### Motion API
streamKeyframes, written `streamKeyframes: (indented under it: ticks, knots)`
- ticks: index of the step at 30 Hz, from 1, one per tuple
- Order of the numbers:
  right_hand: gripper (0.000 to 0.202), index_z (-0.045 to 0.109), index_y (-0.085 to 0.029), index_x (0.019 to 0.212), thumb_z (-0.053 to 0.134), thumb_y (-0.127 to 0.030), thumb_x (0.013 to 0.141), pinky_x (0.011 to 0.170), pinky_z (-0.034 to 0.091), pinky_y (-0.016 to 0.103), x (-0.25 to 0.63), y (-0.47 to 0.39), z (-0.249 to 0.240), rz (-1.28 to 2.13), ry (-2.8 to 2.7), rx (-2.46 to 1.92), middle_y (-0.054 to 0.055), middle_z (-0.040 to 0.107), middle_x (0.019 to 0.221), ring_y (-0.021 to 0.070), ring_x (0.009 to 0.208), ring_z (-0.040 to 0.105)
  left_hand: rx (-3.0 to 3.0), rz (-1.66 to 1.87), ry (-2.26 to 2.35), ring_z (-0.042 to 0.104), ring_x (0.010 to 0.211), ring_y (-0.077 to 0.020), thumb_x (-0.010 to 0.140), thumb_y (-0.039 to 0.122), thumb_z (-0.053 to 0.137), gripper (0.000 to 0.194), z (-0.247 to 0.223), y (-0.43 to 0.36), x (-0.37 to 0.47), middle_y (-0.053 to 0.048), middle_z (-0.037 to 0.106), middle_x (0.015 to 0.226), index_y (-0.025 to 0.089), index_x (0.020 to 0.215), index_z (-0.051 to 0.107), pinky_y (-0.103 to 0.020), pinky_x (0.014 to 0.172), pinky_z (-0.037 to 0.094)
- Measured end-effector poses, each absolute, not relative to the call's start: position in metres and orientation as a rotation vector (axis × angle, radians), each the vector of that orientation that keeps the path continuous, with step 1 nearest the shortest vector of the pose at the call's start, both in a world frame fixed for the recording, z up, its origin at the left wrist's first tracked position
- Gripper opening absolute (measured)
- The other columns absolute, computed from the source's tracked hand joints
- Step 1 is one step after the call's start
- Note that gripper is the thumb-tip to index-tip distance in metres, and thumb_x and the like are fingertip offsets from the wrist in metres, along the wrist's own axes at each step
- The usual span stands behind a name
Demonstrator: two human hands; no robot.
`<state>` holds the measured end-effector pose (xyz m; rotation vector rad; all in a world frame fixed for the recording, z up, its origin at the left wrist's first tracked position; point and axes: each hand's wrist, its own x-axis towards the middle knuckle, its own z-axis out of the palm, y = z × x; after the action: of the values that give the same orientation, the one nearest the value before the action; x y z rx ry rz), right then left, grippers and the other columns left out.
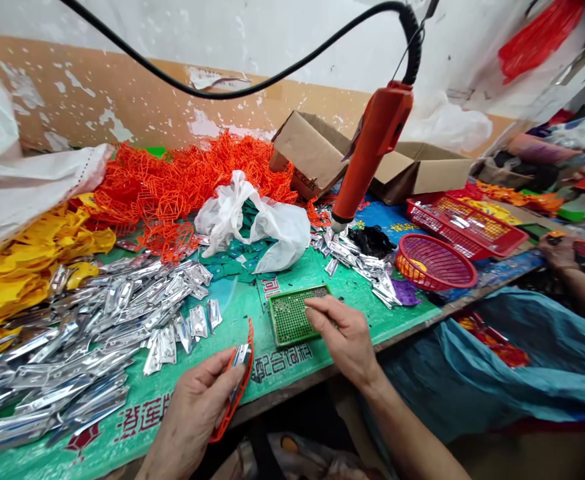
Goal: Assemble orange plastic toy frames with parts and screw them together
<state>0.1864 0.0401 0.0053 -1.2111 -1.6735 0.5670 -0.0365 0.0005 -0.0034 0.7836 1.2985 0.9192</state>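
My left hand (197, 407) is closed around an orange plastic frame (242, 383) with a shiny metal plate (241, 355) laid against it, near the table's front edge. Over a small green perforated tray (292, 327) hovers my right hand (345, 333), thumb and fingertips pinched together; whatever lies between them is too small to make out. Tiny metal pieces, probably screws, lie at the tray's far right end. A red electric screwdriver (372, 150) hangs from above behind the tray, its tip pointing down. Left of the tray spreads a pile of shiny metal plates (142, 300).
Behind are a heap of orange plastic frames (172, 180), yellow plastic pieces (37, 267), a white plastic bag (277, 230) and cardboard boxes (317, 147). A round red basket (437, 263) stands at right. Another person's hand (560, 250) shows at the far right.
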Motion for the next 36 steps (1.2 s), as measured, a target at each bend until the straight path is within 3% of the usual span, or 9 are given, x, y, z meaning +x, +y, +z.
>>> streamKeyframes:
  ticks: [5, 9, 16, 20, 24, 28, 32, 36]
  knots:
    - [0.018, 0.07, -0.016, 0.096, 0.056, -0.027, 0.093, 0.09, 0.049, 0.043, 0.217, 0.06, 0.0, 0.134, -2.252, -1.165, 0.01, 0.072, 0.1, 0.0267, 0.106, 0.063, 0.696, 0.942, 1.266, 0.06, 0.064, -0.0108, 0.064, 0.04, 0.084, 0.031, -0.005, 0.0, -0.038, 0.002, 0.074, 0.075, 0.023, 0.089, 0.08, -0.016, 0.055, 0.046]
    - [0.024, 0.068, -0.016, 0.098, 0.057, -0.036, 0.093, 0.099, 0.042, 0.051, 0.222, 0.056, -0.008, 0.022, -2.471, -1.158, 0.01, 0.072, 0.107, 0.0326, 0.123, 0.055, 0.634, 0.954, 1.258, 0.062, 0.066, -0.0108, 0.063, 0.038, 0.085, 0.033, -0.008, 0.0, -0.04, 0.001, 0.076, 0.082, 0.022, 0.091, 0.08, -0.016, 0.06, 0.048]
    - [0.019, 0.068, -0.018, 0.09, 0.058, -0.035, 0.093, 0.104, 0.035, 0.05, 0.247, 0.05, -0.017, -0.026, -2.448, -1.078, 0.005, 0.075, 0.099, 0.0298, 0.12, 0.059, 0.71, 0.959, 1.285, 0.059, 0.061, -0.0116, 0.065, 0.042, 0.084, 0.031, -0.007, 0.002, -0.044, 0.002, 0.072, 0.069, 0.022, 0.088, 0.079, -0.016, 0.052, 0.045]
    - [0.013, 0.069, -0.019, 0.084, 0.06, -0.025, 0.091, 0.096, 0.045, 0.045, 0.255, 0.05, -0.012, 0.02, -2.307, -1.024, 0.005, 0.074, 0.088, 0.0266, 0.112, 0.063, 0.688, 0.965, 1.296, 0.062, 0.065, -0.0139, 0.062, 0.041, 0.085, 0.034, -0.007, 0.004, -0.042, 0.001, 0.073, 0.071, 0.022, 0.09, 0.079, -0.018, 0.055, 0.047]
    - [0.013, 0.071, -0.021, 0.096, 0.06, -0.017, 0.089, 0.089, 0.053, 0.04, 0.259, 0.054, -0.001, 0.018, -1.946, -1.081, 0.007, 0.073, 0.094, 0.0225, 0.099, 0.067, 0.665, 0.946, 1.29, 0.064, 0.072, -0.0142, 0.061, 0.041, 0.086, 0.038, -0.01, 0.006, -0.038, 0.001, 0.076, 0.08, 0.022, 0.093, 0.079, -0.018, 0.062, 0.048]
    - [0.023, 0.068, -0.026, 0.109, 0.063, -0.029, 0.087, 0.089, 0.053, 0.044, 0.271, 0.087, 0.024, -0.076, -1.451, -1.185, 0.007, 0.066, 0.107, 0.0231, 0.1, 0.064, 0.676, 0.923, 1.27, 0.064, 0.076, -0.0143, 0.06, 0.043, 0.086, 0.041, -0.011, 0.007, -0.035, 0.0, 0.078, 0.087, 0.023, 0.096, 0.079, -0.019, 0.069, 0.048]
    - [0.059, 0.053, -0.03, 0.13, 0.071, -0.044, 0.076, 0.092, 0.052, 0.048, 0.279, 0.155, 0.056, 0.149, -1.316, -1.027, 0.008, 0.054, 0.129, 0.0277, 0.119, 0.055, 0.729, 0.908, 1.27, 0.063, 0.077, -0.015, 0.063, 0.045, 0.084, 0.042, -0.01, 0.007, -0.033, -0.001, 0.077, 0.084, 0.023, 0.099, 0.079, -0.02, 0.071, 0.047]
    - [0.058, 0.056, -0.032, 0.116, 0.075, -0.045, 0.063, 0.092, 0.05, 0.047, 0.261, 0.212, 0.087, 0.6, -1.408, -0.744, 0.004, 0.061, 0.115, 0.0255, 0.112, 0.057, 0.756, 0.902, 1.266, 0.062, 0.075, -0.0147, 0.065, 0.045, 0.082, 0.042, -0.008, 0.008, -0.031, -0.002, 0.077, 0.083, 0.022, 0.099, 0.079, -0.02, 0.069, 0.045]
